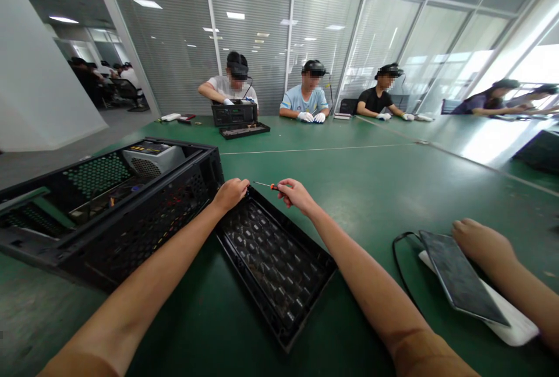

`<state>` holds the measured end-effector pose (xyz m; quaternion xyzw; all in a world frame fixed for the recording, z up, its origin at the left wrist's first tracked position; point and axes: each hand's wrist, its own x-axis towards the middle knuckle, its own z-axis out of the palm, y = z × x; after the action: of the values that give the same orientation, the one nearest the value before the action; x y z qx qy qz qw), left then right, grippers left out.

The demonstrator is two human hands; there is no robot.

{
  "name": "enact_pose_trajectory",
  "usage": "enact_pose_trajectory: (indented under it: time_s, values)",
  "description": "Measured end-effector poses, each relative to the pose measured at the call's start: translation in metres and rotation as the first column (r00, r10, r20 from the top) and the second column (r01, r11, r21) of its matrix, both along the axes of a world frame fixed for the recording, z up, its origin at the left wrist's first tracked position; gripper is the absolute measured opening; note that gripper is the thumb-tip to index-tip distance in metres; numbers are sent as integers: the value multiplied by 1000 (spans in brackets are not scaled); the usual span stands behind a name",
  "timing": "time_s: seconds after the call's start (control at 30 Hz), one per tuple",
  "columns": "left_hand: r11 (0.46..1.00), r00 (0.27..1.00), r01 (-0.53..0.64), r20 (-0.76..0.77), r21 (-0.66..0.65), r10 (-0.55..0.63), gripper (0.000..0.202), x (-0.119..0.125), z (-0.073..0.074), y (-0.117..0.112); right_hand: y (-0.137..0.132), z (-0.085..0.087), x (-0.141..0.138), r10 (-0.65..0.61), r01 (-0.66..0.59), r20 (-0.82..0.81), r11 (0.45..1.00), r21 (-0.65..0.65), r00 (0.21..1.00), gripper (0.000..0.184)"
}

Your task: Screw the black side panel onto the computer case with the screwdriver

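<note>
A black plastic panel (275,260) with a grid of ribs lies flat on the green table in front of me, inner side up. My left hand (230,192) is closed on the panel's far corner, next to an open black computer case (105,202) lying on its side. My right hand (296,193) pinches the orange handle of a small screwdriver (267,186); its thin shaft points left toward my left hand.
Another person's hand (478,241) rests at the right by a dark tablet (458,275) on a white pad, with a black cable beside it. Several people sit along the table's far side; one has another opened case (236,115).
</note>
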<state>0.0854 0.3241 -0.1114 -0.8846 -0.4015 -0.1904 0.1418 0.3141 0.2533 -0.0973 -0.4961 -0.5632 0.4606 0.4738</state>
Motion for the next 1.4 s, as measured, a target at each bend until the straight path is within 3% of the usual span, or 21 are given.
enact_pose_trajectory:
  time_s: [0.9,1.1,1.2,1.3,1.4]
  values:
    - [999,990,24,-138,40,-18,14,0,-5,-8,-3,3,3,-27,27,-73,1000,1,997,9]
    - [998,991,60,-123,29,-56,15,-2,-7,-6,-2,4,3,-31,30,31,999,38,999,13]
    - [995,990,103,-95,8,-102,17,-5,-8,-5,0,7,4,39,-41,97,999,20,995,21]
    - [994,989,112,-95,-9,-112,15,-6,-9,-5,4,15,4,125,-128,178,992,8,976,24]
    - [995,990,97,-99,-11,-97,14,-6,-9,-5,11,29,1,117,-145,291,986,78,950,20]
